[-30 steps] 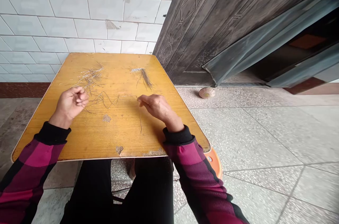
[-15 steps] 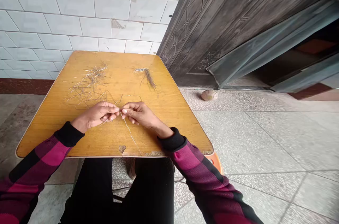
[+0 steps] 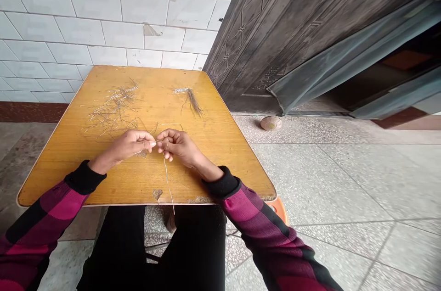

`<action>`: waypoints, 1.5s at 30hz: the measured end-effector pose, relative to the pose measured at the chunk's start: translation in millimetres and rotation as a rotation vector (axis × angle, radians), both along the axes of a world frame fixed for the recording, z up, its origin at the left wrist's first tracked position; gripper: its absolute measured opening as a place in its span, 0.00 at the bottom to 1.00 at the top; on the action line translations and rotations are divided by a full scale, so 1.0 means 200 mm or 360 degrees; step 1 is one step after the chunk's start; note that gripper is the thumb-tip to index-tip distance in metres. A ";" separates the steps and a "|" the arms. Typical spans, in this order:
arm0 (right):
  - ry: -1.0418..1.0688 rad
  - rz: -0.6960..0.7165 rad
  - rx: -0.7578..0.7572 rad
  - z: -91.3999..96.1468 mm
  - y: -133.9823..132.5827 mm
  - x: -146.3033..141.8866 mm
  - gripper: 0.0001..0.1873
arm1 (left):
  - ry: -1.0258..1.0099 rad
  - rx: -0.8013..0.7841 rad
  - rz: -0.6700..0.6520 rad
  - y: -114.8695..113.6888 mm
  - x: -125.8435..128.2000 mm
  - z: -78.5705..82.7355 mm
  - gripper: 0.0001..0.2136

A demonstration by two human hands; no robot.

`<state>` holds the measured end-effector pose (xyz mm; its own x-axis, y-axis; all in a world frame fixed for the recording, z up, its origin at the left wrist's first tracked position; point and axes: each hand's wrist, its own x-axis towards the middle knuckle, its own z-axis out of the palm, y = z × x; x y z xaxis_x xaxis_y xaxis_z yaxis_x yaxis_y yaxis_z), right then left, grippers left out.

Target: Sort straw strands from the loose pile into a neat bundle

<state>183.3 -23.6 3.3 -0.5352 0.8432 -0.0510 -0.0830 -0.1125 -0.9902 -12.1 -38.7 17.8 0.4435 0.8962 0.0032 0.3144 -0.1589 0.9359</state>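
My left hand and my right hand meet fingertip to fingertip over the middle of a worn yellow wooden table. Both pinch one thin pale strand, which hangs from the pinch down toward the table's near edge. A loose scatter of thin pale strands lies behind my left hand. A small neat bundle of strands lies at the table's far right.
A white tiled wall runs behind the table. A dark carved metal door stands open on the right. A small round ball rests on the floor by the door. An orange stool edge shows beneath the table's right corner.
My hands came together from apart at the table's middle and pinched up one strand. Over the last half second the strand's free end swung to hang more steeply.
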 end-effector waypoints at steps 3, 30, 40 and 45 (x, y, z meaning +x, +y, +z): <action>0.0035 -0.0088 0.0053 -0.01 0.01 0.00 0.14 | 0.0232 0.0383 0.0183 -0.01 -0.01 0.00 0.09; -0.0264 -0.0685 0.0421 0.02 0.20 0.23 0.13 | 0.0951 0.1501 0.0223 0.09 -0.03 -0.15 0.11; -0.1255 -0.0704 0.0781 -0.08 0.32 0.19 0.08 | 0.1294 0.1467 0.0127 0.14 -0.03 -0.16 0.13; -0.1540 -0.0760 0.0959 -0.05 0.34 0.22 0.09 | 0.1366 0.1414 0.0247 0.15 -0.09 -0.15 0.11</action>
<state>226.3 45.1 -7.4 -0.1256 0.9698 0.2092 0.8047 0.2229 -0.5502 -30.7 -9.5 -11.6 0.4916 0.7753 0.3965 0.8430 -0.5379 0.0066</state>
